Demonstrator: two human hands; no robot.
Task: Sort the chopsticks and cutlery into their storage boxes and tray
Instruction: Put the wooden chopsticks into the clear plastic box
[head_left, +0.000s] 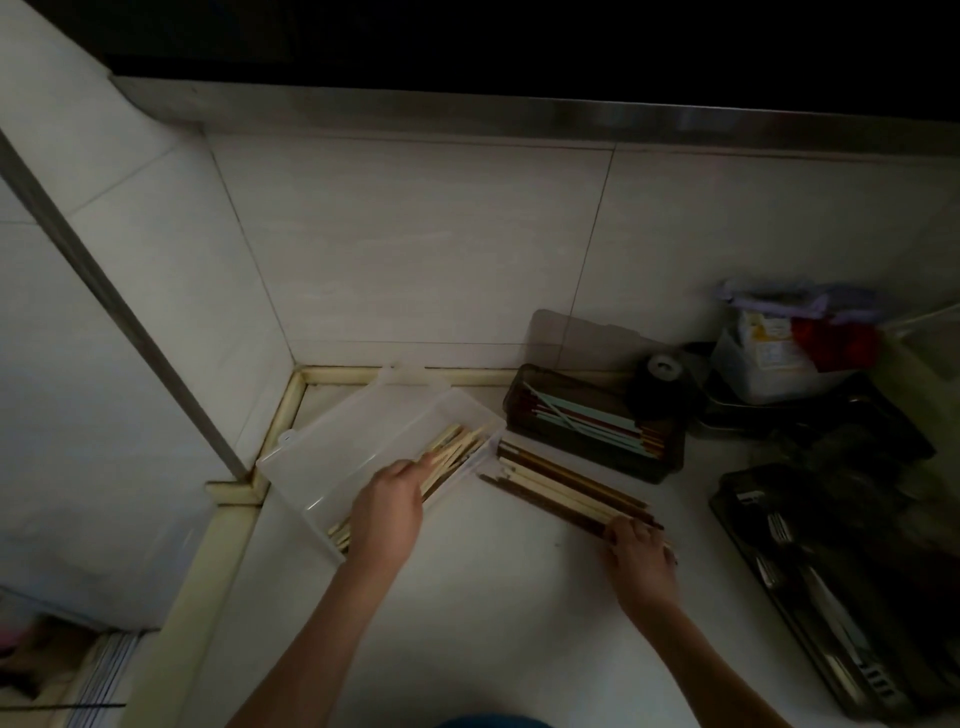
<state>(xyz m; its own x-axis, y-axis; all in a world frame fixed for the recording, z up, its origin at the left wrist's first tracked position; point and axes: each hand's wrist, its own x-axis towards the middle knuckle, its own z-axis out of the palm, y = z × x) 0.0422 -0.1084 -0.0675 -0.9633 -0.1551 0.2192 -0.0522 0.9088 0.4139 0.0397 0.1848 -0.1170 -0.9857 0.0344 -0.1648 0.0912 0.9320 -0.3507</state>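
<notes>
**A:** Which step was that?

**B:** Chopstick sorting, midway by my read. My left hand (387, 512) was inside the clear box (332, 447), fingers curled down onto the pale chopsticks (452, 447) lying there. Pressing or pinching them, I couldn't tell for sure.

**A:** Right hand?

**B:** My right hand (641, 556) was just right of the clear box, fingers curled over the near ends of a loose bundle (563, 486) of dark and pale chopsticks on the counter (493, 597). Looked like a grip, thumb hidden.

**A:** Where did that bundle sit?

**B:** Its far ends were touching or nearly touching the clear box's right wall. It ran away from the box toward my right hand.

**A:** Next move?

**B:** I judged it needed splitting the pale sticks out of the bundle and laying them lengthwise in the clear box. The dark ones probably belonged in the dark box (592, 421), just right of the clear box, already holding coloured ones.

**A:** Cutlery?

**B:** Forks lay in the dark tray (810, 587), well right of the clear box, far from both hands. Too dim to say more.
</notes>
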